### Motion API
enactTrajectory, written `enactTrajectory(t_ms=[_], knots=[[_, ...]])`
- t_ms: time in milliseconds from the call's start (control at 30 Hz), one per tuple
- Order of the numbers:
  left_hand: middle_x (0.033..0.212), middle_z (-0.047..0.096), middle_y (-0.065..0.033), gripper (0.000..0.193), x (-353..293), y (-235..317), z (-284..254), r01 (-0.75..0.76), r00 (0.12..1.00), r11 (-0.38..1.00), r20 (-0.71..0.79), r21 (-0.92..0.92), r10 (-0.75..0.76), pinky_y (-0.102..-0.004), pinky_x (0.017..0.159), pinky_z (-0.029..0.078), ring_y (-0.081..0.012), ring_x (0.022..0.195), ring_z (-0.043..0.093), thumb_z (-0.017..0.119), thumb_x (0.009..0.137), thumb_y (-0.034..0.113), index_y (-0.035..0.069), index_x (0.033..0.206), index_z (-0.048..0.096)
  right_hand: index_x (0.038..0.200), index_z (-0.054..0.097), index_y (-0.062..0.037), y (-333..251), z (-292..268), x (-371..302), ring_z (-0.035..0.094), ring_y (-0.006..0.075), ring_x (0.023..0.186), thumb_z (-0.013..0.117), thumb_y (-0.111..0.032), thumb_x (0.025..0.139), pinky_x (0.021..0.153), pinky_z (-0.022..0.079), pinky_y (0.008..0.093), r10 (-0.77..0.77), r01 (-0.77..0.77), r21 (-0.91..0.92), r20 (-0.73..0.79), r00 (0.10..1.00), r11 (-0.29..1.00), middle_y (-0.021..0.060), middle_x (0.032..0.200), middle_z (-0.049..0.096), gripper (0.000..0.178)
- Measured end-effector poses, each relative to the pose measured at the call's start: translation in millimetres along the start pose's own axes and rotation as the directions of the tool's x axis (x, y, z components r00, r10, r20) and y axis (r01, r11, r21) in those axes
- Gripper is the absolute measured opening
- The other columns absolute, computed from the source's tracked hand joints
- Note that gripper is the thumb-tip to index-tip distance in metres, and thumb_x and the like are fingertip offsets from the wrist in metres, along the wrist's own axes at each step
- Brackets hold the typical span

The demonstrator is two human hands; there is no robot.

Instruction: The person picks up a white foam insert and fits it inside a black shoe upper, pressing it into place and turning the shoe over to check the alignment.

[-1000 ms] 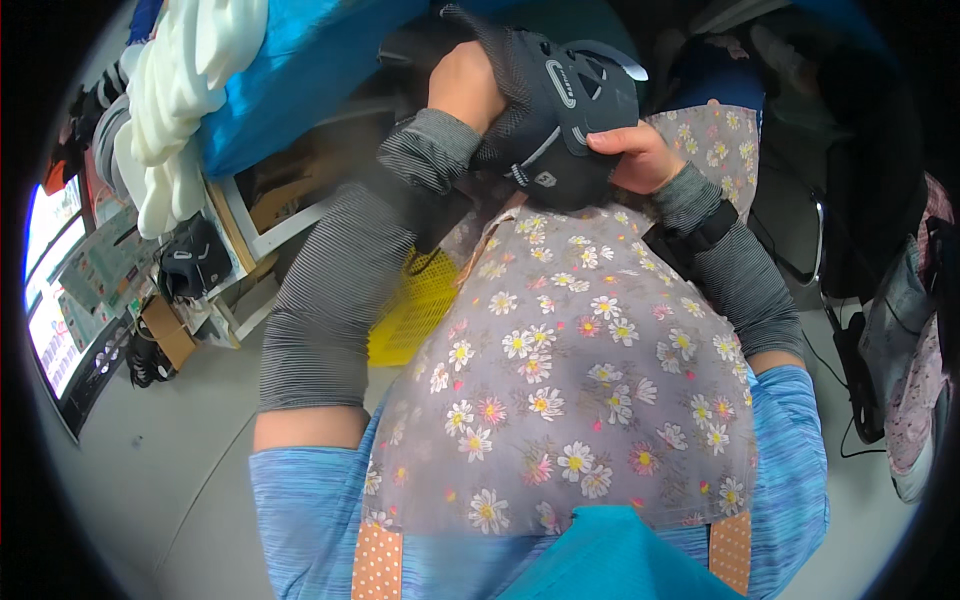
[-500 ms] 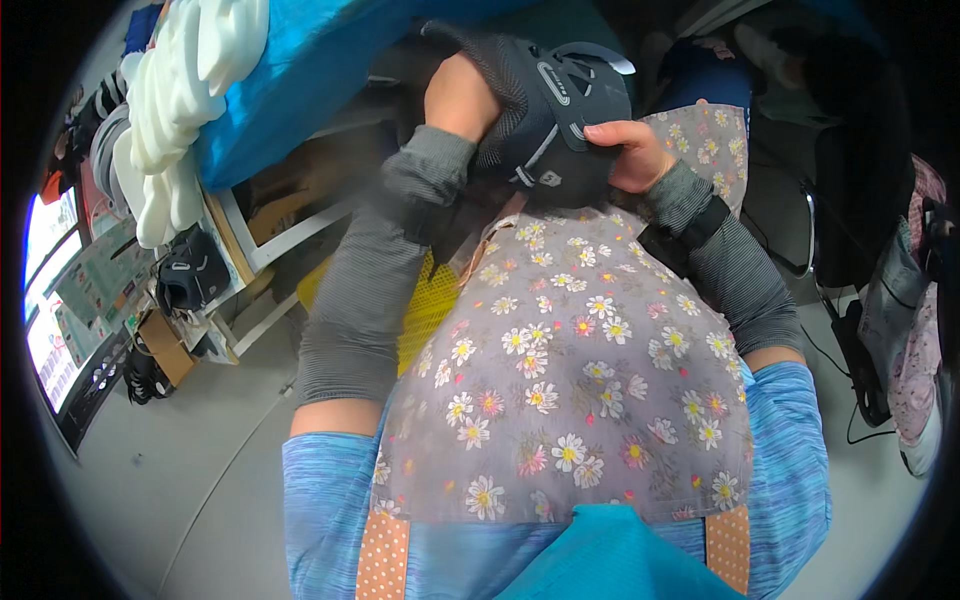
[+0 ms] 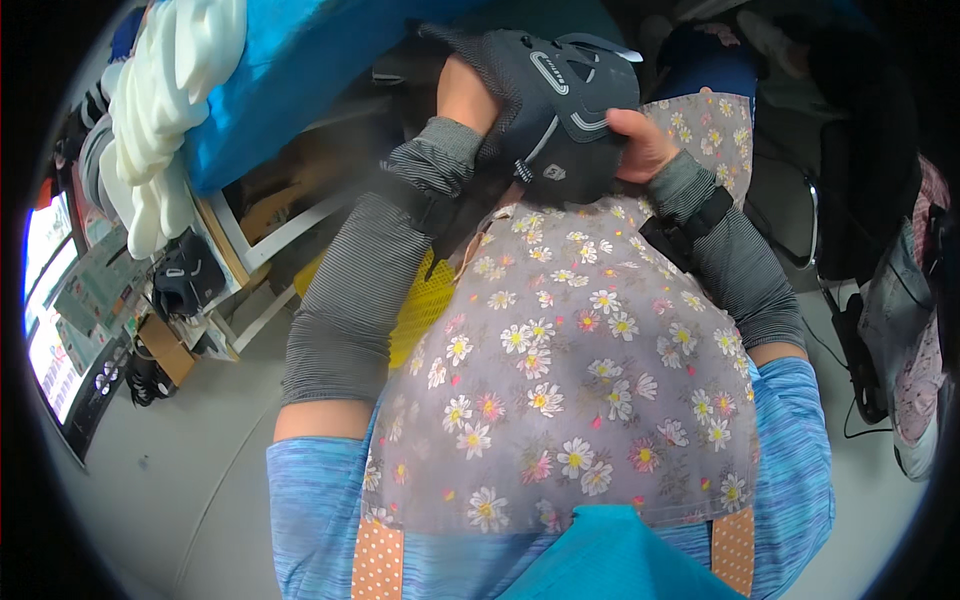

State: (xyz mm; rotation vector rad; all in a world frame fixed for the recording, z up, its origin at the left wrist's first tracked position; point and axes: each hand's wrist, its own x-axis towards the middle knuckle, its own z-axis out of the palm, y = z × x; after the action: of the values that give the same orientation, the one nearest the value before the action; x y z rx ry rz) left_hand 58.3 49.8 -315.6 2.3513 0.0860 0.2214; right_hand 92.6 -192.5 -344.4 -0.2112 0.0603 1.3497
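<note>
The left grip (image 3: 468,97) is sunk into the mesh-edged opening of a dark shoe upper (image 3: 565,130); its fingers are hidden inside, so I cannot tell whether they are spread or closed. The right grip (image 3: 645,150) is clamped on the far side of the same piece, thumb in front at the end of a pale-edged patch, its other fingers out of sight behind. The upper therefore hangs between the two grips, off any counter, just beyond the flowered apron (image 3: 560,370).

Judging by the face turned this way, much of the making is done: the panels are joined, the light trim and small emblem are in place, and a pale strap (image 3: 600,45) sits along the top edge, between the grips. No sole shows on it, so the shoe itself looks unfinished. With both grips occupied, the present handling seems to be midway; how much of it is left cannot be told, as the inside is hidden.

Below the left grip, near its forearm, is a yellow basket (image 3: 425,300). Well out to its left, a second dark upper (image 3: 188,275) lies beside the counter (image 3: 245,250), under hanging white sole-shaped pieces (image 3: 165,110) and a blue cover (image 3: 290,80).
</note>
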Motion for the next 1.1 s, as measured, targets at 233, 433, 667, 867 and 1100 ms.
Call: enactTrajectory(t_ms=[233,433,667,867,1100], knots=[[0.091,0.069,-0.0182,0.016,-5.6,-12.3,2.6,0.019,0.994,0.985,-0.114,0.171,0.0,-0.0396,0.072,0.054,-0.0361,0.082,0.066,0.062,0.081,0.015,0.002,0.087,0.069,0.139,0.046,-0.0012,3.6,38.4,-13.1,0.048,0.0208,0.125,0.076,-0.013,0.079,0.107,0.038,0.034,0.089,-0.105,-0.609,-0.057,0.994,0.786,0.0086,0.138,0.052,0.068],[0.098,0.069,-0.0196,0.018,3.1,-19.4,-10.0,-0.043,0.997,0.924,0.07,0.38,0.018,-0.0398,0.078,0.053,-0.0357,0.087,0.066,0.058,0.084,0.012,0.002,0.093,0.071,0.12,0.061,-0.0005,4.2,56.0,-3.7,0.058,0.0165,0.105,0.072,-0.014,0.082,0.094,0.045,0.0296,-0.139,-0.051,-0.659,-0.234,0.962,0.75,0.0049,0.114,0.065,0.042],[0.106,0.068,-0.0193,0.023,18.7,8.1,-56.5,-0.04,0.976,0.825,0.2,0.564,-0.089,-0.0411,0.083,0.053,-0.0371,0.093,0.065,0.054,0.086,0.008,0.004,0.102,0.07,0.121,0.06,0.0006,0.6,43.7,-2.1,0.059,0.0207,0.105,0.07,-0.009,0.076,0.097,0.043,0.0331,-0.147,-0.04,-0.539,-0.298,0.943,0.841,0.0065,0.113,0.065,0.047],[0.115,0.063,-0.0228,0.029,2.5,-21.9,-63.5,-0.111,0.994,0.903,0.065,0.414,0.092,-0.0404,0.089,0.05,-0.036,0.101,0.063,0.044,0.098,0.018,0.002,0.112,0.064,0.124,0.059,-0.0007,11.5,51.7,6.7,0.057,0.0219,0.11,0.07,-0.011,0.078,0.1,0.04,0.034,-0.132,-0.023,-0.532,-0.251,0.959,0.846,0.0071,0.119,0.063,0.048],[0.11,0.065,-0.0024,0.031,-61.8,9.1,-104.0,0.73,0.581,0.117,0.521,-0.674,-0.625,-0.0273,0.09,0.045,-0.0131,0.101,0.058,0.059,0.096,0.032,0.007,0.113,0.065,0.126,0.057,-0.0005,8.4,43.9,3.1,0.055,0.0222,0.113,0.068,-0.007,0.08,0.102,0.039,0.0348,-0.158,0.026,-0.478,-0.237,0.958,0.878,0.008,0.122,0.062,0.048]])
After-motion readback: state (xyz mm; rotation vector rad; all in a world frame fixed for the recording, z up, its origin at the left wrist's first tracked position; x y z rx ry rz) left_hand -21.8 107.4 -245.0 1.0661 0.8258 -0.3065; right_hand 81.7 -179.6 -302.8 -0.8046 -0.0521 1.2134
